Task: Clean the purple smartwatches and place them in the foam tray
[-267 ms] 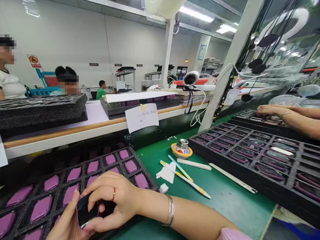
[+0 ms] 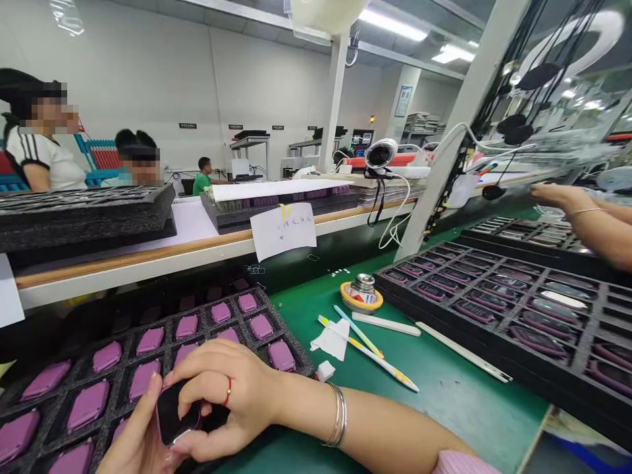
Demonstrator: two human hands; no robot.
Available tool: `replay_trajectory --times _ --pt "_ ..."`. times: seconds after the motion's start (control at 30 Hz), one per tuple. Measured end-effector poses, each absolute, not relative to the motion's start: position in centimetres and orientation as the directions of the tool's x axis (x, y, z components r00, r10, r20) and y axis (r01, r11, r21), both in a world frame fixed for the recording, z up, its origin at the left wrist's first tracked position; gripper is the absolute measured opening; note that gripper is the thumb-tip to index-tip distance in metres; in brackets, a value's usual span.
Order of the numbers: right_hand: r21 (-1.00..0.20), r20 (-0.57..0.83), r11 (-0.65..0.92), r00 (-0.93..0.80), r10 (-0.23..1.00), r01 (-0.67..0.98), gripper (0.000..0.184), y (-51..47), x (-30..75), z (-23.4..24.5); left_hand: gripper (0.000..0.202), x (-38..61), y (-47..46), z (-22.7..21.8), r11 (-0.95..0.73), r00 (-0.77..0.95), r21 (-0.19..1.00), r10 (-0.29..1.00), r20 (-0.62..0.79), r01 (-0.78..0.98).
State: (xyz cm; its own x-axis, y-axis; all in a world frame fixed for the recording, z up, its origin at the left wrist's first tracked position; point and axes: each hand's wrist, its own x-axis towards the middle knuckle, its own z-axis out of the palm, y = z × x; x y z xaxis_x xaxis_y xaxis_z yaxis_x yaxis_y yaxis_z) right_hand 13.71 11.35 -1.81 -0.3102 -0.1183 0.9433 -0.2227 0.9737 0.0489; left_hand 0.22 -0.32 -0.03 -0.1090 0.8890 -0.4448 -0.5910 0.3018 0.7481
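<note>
A small smartwatch body [image 2: 170,415] with a glossy black face and a shiny rim is held low at the left, over the near edge of a foam tray [image 2: 114,329]. From the left side, the thumb and fingers of my left hand [image 2: 135,438] grip it. My right hand [image 2: 241,395] curls around its other side, with a bent finger over the black face and the thumb at its lower edge. Part of the watch body is hidden by my fingers. Purple watch bodies [image 2: 89,403] fill several pockets of the tray.
On the green bench lie a pen [image 2: 390,372], paper scraps [image 2: 330,339], pale strips [image 2: 464,352] and a metal bottle in a yellow tape roll [image 2: 363,295]. A second tray [image 2: 494,289] holds dark-faced pieces. A shelf [image 2: 133,273] runs behind; a co-worker's hands [image 2: 567,197] are at right.
Both my hands keep hold of the watch body, almost unmoved. The co-worker's hands at the right have risen from the far tray. A person at the far left has come further into view.
</note>
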Motion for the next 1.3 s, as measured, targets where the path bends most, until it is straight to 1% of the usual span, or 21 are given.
replay_trajectory --times 0.07,0.23,0.43,0.53,0.6,0.67,0.73,0.8,0.9,0.93,0.97,1.0,1.07,1.1,1.17,1.2,1.23,1.3 --pt "0.072 0.948 0.975 -0.29 -0.133 -0.21 0.026 11.3 13.7 -1.8 0.052 0.3 -0.4 0.1 0.297 -0.098 0.752 0.897 -0.431 -0.589" --pt "0.073 0.948 0.976 -0.29 -0.132 -0.205 0.024 11.2 13.8 -1.5 0.043 0.3 -0.6 -0.1 0.249 -0.118 0.753 0.911 -0.396 -0.609" --pt "0.136 0.946 0.976 -0.271 -0.18 -0.173 0.02 11.2 14.0 -1.0 0.044 0.3 -0.7 -0.2 0.254 -0.121 0.76 0.909 -0.399 -0.599" --pt "0.184 0.931 0.975 -0.296 -0.214 -0.127 0.02 11.0 14.4 -0.6 0.041 0.7 -0.7 0.2 0.233 -0.115 0.764 0.921 -0.372 -0.602" --pt "0.179 0.92 0.977 -0.333 -0.206 -0.112 0.021 10.6 14.8 -0.3 0.04 1.1 -0.7 0.5 0.215 -0.126 0.766 0.924 -0.36 -0.606" --pt "0.111 0.921 0.986 -0.36 -0.15 -0.127 0.022 10.1 15.1 0.0 0.04 1.3 -0.8 0.7 0.208 -0.128 0.756 0.925 -0.359 -0.621" --pt "-0.014 0.926 0.988 -0.374 -0.045 -0.153 0.026 9.6 15.3 0.6 0.04 1.5 -0.8 0.7 0.21 -0.098 0.736 0.931 -0.351 -0.643" --pt "-0.197 0.919 0.962 -0.378 0.114 -0.187 0.029 9.0 15.6 1.4 0.038 1.5 -0.6 0.7 0.216 -0.052 0.717 0.942 -0.332 -0.662" --pt "-0.5 0.847 0.827 -0.343 0.406 -0.257 0.022 8.4 16.4 2.6 0.036 1.4 -0.3 0.7 0.217 0.017 0.719 0.961 -0.274 -0.661" --pt "-0.566 0.818 0.775 -0.311 0.485 -0.281 0.018 8.3 16.7 2.9 0.038 1.5 -0.2 0.7 0.214 0.035 0.721 0.966 -0.255 -0.659" --pt "-0.606 0.794 0.737 -0.28 0.539 -0.301 0.014 8.3 17.0 3.1 0.041 1.5 -0.1 0.7 0.215 0.057 0.722 0.97 -0.238 -0.657" --pt "-0.625 0.78 0.716 -0.264 0.567 -0.31 0.012 8.4 17.3 3.3 0.044 1.6 0.0 0.7 0.209 0.06 0.717 0.972 -0.227 -0.665" --pt "-0.622 0.78 0.727 -0.301 0.548 -0.29 0.006 8.6 17.6 3.4 0.047 1.6 0.0 0.6 0.2 0.056 0.708 0.974 -0.221 -0.677" --pt "-0.61 0.782 0.746 -0.358 0.511 -0.267 0.014 8.8 17.6 3.3 0.048 1.6 0.0 0.5 0.197 0.052 0.702 0.974 -0.222 -0.684" --pt "-0.586 0.755 0.782 -0.494 0.431 -0.212 0.047 8.9 17.5 2.8 0.052 1.5 -0.1 0.3 0.209 0.054 0.694 0.97 -0.238 -0.689" --pt "-0.58 0.729 0.793 -0.553 0.405 -0.184 0.06 8.9 17.3 2.5 0.055 1.4 -0.1 0.2 0.22 0.055 0.692 0.966 -0.253 -0.687" --pt "-0.581 0.7 0.798 -0.598 0.39 -0.159 0.066 8.9 17.2 2.1 0.059 1.4 -0.1 0.1 0.232 0.055 0.693 0.962 -0.268 -0.682" --pt "-0.596 0.645 0.794 -0.658 0.388 -0.117 0.062 8.8 16.9 1.4 0.065 1.3 -0.1 -0.1 0.242 0.054 0.7 0.959 -0.28 -0.672"
